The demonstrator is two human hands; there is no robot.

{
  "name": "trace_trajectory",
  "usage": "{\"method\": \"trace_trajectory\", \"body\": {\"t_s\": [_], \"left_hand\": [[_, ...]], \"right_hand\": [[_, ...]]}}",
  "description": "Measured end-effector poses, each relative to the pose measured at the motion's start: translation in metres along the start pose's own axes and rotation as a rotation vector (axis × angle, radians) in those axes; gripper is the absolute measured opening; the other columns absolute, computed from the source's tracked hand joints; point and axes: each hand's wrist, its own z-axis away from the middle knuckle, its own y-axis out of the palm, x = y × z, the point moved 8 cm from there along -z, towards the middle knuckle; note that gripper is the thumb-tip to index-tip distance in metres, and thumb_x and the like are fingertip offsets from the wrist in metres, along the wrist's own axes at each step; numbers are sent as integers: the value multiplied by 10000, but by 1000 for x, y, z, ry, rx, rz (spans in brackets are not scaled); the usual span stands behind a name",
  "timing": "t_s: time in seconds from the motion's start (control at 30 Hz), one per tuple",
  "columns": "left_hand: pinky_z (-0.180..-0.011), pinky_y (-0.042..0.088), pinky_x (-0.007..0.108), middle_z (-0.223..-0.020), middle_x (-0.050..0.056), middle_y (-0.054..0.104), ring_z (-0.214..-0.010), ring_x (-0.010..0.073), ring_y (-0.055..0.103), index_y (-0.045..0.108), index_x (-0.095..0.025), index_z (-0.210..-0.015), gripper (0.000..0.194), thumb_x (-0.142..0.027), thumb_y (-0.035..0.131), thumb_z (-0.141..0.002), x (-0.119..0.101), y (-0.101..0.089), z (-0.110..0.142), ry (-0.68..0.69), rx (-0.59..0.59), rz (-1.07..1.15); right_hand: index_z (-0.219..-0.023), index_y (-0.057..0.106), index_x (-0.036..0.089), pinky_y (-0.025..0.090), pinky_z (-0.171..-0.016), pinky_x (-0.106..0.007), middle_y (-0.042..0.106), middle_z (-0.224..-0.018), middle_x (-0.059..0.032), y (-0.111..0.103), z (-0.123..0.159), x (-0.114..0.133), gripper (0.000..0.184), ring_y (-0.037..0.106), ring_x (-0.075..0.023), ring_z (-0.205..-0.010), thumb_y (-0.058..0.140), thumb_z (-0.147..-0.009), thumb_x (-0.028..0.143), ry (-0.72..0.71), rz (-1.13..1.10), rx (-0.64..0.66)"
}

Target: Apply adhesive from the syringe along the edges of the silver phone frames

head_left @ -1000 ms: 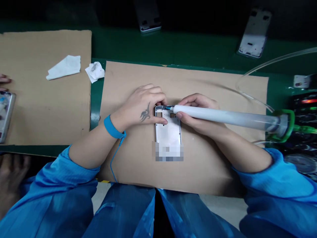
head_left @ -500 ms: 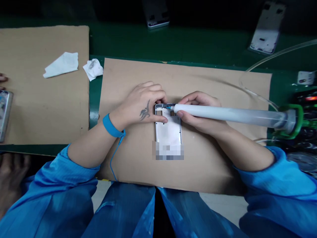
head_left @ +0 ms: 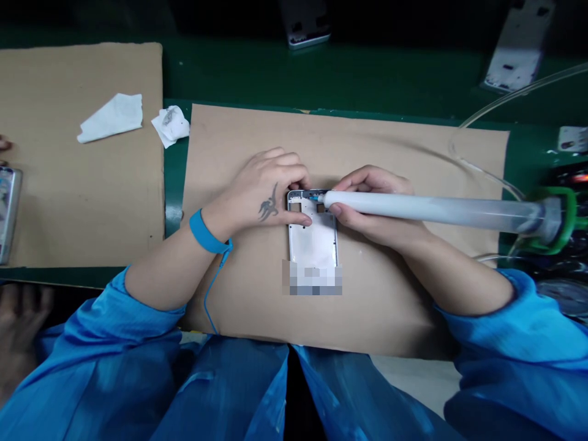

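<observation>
A white phone frame (head_left: 312,242) lies on a cardboard sheet (head_left: 390,153) in front of me. My left hand (head_left: 264,193) presses its top left corner, fingers curled over the edge and thumb on its face. My right hand (head_left: 372,208) is closed around a long white glue syringe (head_left: 432,209). The syringe's blue tip touches the frame's top edge. A blue wrist strap (head_left: 206,236) circles my left wrist.
A second cardboard sheet (head_left: 55,196) at left carries two crumpled white wipes (head_left: 113,116) and a phone part (head_left: 7,211) beside another person's fingers (head_left: 3,146). Two more phone frames (head_left: 519,49) lie at the back. A clear hose (head_left: 487,110) and green fitting (head_left: 558,220) sit right.
The syringe tip has crept slightly right along the frame's top edge. My view has drifted a little, and both hands keep their grip.
</observation>
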Motion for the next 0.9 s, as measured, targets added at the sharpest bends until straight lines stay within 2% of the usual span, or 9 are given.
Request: {"method": "trace_trajectory", "body": {"t_s": [0.5,0.9], "left_hand": [[-905,510,464,-987,77,756,-974,300,686,766,-236,-1032,722,-930,773,-834,1,1,0,-5,5,26],[-905,504,465,-1029,89,780,-981,303,689,764,-233,-1019,717,-934,717,-880,-2,-1,-1,3,12,31]], "right_hand": [[-863,753,260,582,-507,-296,820,-824,-46,-4,-1,-3,436,714,-188,-626,1032,-741,571,48,4,-39],[-870,737,282,620,-549,-330,818,-837,-38,-7,1,-5,397,732,-204,-654,1014,-769,548,35,3,-63]]}}
